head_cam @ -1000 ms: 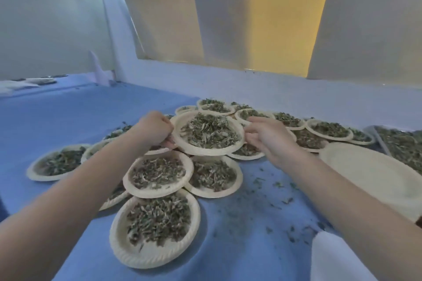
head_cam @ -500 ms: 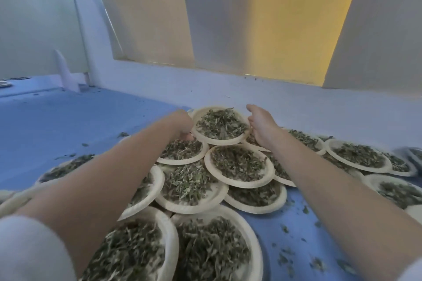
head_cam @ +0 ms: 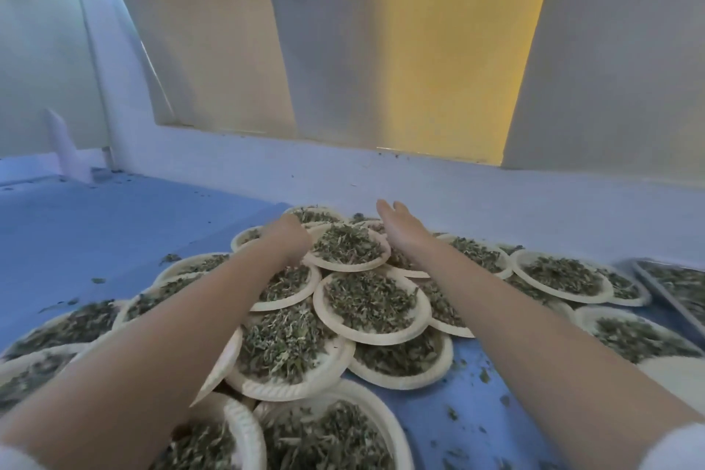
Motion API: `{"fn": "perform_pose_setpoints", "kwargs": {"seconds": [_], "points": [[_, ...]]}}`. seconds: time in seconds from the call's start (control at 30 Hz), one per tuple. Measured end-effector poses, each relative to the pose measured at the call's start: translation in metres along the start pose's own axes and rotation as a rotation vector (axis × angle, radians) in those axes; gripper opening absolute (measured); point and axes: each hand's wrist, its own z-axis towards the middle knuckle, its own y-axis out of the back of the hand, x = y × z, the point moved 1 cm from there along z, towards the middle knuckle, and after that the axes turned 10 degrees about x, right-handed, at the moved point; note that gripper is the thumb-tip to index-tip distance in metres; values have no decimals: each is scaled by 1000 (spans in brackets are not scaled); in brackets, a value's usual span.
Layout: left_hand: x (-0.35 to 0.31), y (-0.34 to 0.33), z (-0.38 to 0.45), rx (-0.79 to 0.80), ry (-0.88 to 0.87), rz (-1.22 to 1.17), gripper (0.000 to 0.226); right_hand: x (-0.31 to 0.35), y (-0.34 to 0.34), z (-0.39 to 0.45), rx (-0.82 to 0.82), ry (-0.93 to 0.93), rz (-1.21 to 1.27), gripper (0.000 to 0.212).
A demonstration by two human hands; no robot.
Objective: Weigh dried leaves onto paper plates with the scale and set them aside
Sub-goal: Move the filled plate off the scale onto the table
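Blue desk (head_cam: 114,237): matte blue top carrying a crowded, overlapping spread of plates, with loose leaf crumbs scattered over it.
Left hand (head_cam: 288,240): arm stretched forward over the spread; the hand lies at the left rim of the far cream paper plate of dried green leaves (head_cam: 348,249), knuckles up, fingers curled down at that rim. Whether they actually pinch the rim cannot be told.
Right hand (head_cam: 400,227): arm stretched forward on the other side; palm turned inward, fingers straight and together, pointing away, holding nothing, just beside the right rim of the same plate.
Far plate: sits on top of neighbouring plates near the back of the spread, between the two hands.
Other cream paper plates heaped with dried leaves (head_cam: 372,303): ribbed rims, overlapping one another from the near edge back towards the wall.
Metal tray of dried leaves (head_cam: 671,284): at the right edge, only partly seen.
White sleeve cuffs (head_cam: 675,448): at both lower corners.
Writing: none legible on plates, tray or desk.
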Motion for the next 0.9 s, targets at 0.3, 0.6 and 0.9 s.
{"fn": "perform_pose_setpoints", "kwargs": {"seconds": [0.3,0.6,0.9], "points": [[-71,17,-149,12,-165,-240,14,48,32,-136,-86,158,-62,57],[-155,-51,-261,127,-358,-242,37,-21,89,-268,-8,135,-348,30],[-192,-148,-281,231,-294,-125,32,-123,157,-329,-43,-231,-858,27]]}}
